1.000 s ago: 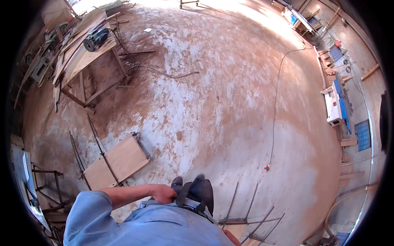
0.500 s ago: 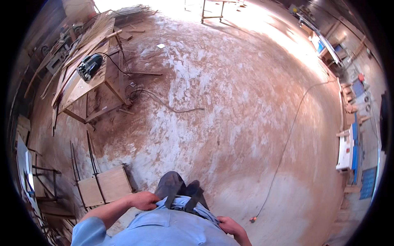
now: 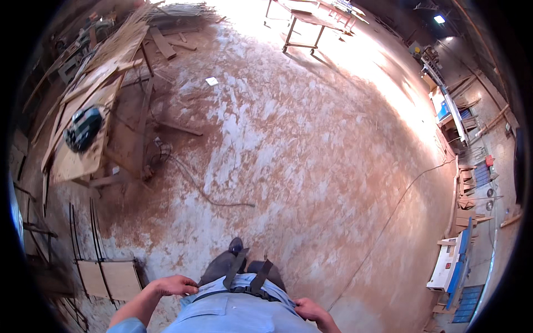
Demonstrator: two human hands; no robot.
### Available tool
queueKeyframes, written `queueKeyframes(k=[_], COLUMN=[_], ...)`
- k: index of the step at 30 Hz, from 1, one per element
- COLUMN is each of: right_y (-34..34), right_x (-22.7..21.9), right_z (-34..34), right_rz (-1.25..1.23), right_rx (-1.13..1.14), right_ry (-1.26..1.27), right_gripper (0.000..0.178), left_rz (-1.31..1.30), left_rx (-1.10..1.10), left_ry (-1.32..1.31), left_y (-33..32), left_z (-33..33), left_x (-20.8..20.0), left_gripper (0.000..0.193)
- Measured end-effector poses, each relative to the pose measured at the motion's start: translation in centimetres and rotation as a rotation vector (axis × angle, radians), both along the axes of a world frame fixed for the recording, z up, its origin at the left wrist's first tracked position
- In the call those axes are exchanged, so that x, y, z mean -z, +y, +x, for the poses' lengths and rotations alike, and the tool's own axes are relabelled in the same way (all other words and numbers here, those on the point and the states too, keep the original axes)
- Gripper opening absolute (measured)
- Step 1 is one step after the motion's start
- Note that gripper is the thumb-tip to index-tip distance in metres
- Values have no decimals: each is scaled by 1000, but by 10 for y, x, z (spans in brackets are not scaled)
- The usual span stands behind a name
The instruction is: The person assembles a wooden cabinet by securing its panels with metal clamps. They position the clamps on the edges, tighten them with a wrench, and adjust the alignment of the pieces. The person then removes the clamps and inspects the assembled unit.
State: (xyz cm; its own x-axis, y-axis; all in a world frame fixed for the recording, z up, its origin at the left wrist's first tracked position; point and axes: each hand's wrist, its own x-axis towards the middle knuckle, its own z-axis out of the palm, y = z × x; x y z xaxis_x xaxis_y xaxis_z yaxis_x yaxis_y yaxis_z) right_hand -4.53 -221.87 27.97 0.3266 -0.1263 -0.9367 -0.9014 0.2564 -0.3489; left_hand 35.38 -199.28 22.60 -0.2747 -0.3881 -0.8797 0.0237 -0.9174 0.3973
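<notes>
My left hand [image 3: 177,285] is closed on the hem of the light blue shirt [image 3: 230,313], beside my left hip. On the other side, my right hand [image 3: 310,308] is closed at the shirt's edge, its fingertips partly hidden by the cloth. A black waist belt [image 3: 252,289] with a buckle crosses the shirt between both hands. Two dark straps [image 3: 260,277] run from it over my dark trousers [image 3: 217,267]. One dark shoe [image 3: 236,245] shows ahead of the trousers.
At the left stands a wooden worktable [image 3: 114,141] bearing a dark green power tool [image 3: 84,129]. A pale board [image 3: 108,279] with metal rods lies near my left arm. Cables [image 3: 194,186] trail over the dusty floor. A wheeled table [image 3: 302,33] stands far ahead; benches line the right wall.
The view has shifted, with the worktable now lower and further left and the wheeled table showing more. One shoe has come into sight. Both hands stay at the shirt's edge.
</notes>
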Motion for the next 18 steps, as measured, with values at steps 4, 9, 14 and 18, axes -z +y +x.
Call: queueKeyframes(k=[4, 9, 14, 18], right_y=[-117, -282, -487, -591], right_x=[20, 28, 60, 61], right_z=[37, 111, 185, 236], right_rz=[9, -31, 92, 69], right_rx=[-63, -160, -208, -313], right_ry=[-87, -103, -132, -286], right_gripper=[37, 32, 32, 35], left_rz=[-122, -165, -108, -13], left_rx=[205, 20, -144, -227], left_ry=[-27, 171, -11, -11], left_y=[-77, -193, -346, -452], left_z=[37, 70, 108, 135], left_x=[-2, 28, 26, -34], left_gripper=[45, 53, 55, 50])
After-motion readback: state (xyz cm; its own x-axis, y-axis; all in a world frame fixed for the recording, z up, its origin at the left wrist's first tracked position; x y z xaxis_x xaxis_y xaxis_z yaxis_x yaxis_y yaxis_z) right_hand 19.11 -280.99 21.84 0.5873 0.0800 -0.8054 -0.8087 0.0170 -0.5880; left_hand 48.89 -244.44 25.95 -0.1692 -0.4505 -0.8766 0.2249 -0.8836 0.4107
